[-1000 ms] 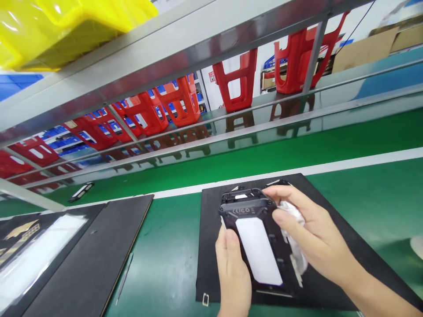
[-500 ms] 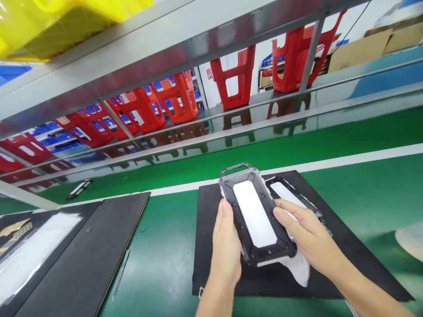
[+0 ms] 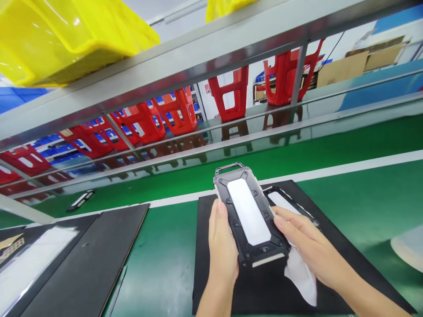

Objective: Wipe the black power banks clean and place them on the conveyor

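Observation:
A black device with a white panel (image 3: pixel 249 211) and a loop handle at its top is held above a black mat (image 3: pixel 211 264). My left hand (image 3: pixel 223 242) is closed on its left edge. On the right edge rest the fingers of my right hand (image 3: pixel 307 244), which also holds a white cloth (image 3: pixel 302 275) hanging below the device. A second black device with a white panel (image 3: pixel 286 201) lies on the mat behind my right hand, partly hidden.
To the left, white sheets (image 3: pixel 36 264) lie on a black board (image 3: pixel 89 255). Another small device (image 3: pixel 80 200) sits on the green belt. Overhead runs a metal shelf beam (image 3: pixel 185 64) with a yellow bin (image 3: pixel 76 39). Red stools (image 3: pixel 231 94) stand beyond.
The held device has shifted slightly left and tilted, showing more of its bottom edge. My right hand and the cloth have moved a little lower. The camera view has tipped up slightly.

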`<state>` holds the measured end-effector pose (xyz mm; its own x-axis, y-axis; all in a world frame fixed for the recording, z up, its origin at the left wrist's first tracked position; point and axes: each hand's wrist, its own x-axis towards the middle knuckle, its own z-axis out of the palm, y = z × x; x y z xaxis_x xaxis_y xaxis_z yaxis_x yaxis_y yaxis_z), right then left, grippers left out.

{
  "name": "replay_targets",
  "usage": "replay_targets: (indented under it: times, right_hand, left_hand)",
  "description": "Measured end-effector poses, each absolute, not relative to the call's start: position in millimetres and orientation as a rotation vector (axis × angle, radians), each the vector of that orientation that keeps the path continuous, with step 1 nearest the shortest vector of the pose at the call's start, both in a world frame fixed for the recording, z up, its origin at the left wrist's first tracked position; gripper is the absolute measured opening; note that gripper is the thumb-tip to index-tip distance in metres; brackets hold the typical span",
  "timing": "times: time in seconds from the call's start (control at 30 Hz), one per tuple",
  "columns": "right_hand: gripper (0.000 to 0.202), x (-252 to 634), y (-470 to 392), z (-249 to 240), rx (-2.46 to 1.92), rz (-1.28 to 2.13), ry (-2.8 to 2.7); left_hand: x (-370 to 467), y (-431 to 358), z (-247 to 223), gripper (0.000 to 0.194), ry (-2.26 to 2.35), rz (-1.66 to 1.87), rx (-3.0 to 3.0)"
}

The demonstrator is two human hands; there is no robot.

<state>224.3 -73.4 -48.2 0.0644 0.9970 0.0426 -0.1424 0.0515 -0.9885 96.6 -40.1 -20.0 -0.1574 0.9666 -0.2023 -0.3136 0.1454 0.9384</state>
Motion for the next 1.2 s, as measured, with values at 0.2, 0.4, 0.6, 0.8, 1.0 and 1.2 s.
replay_targets:
  times: [0.2, 0.4, 0.6, 0.8, 1.0, 1.2]
  right_hand:
    - [0.032, 228, -68, -18, -0.968, 1.000, -1.171]
    - [0.030, 243, -62, 21, -0.921, 0.789, -1.347]
    - [0.026, 242, -59, 52, -0.804, 0.600, -1.384]
    - [0.024, 246, -53, 100, -0.768, 0.351, -1.478]
    - [0.020, 252, -46, 167, -0.686, 0.057, -1.586]
    - [0.019, 253, -41, 226, -0.550, -0.205, -1.600]
  left_hand:
    - [101, -28, 7, 0.041, 0.952, 1.374, 0.982]
    - [89, -30, 35, 0.065, 0.587, 1.296, 1.365]
    - [99, -47, 54, 0.104, 0.549, 1.355, 1.373]
    - [111, -38, 99, 0.123, 0.703, 1.571, 1.610]
    - [109, -14, 155, 0.122, 0.682, 1.782, 1.940]
    - [112, -5, 218, 0.117, 0.353, 1.881, 2.088]
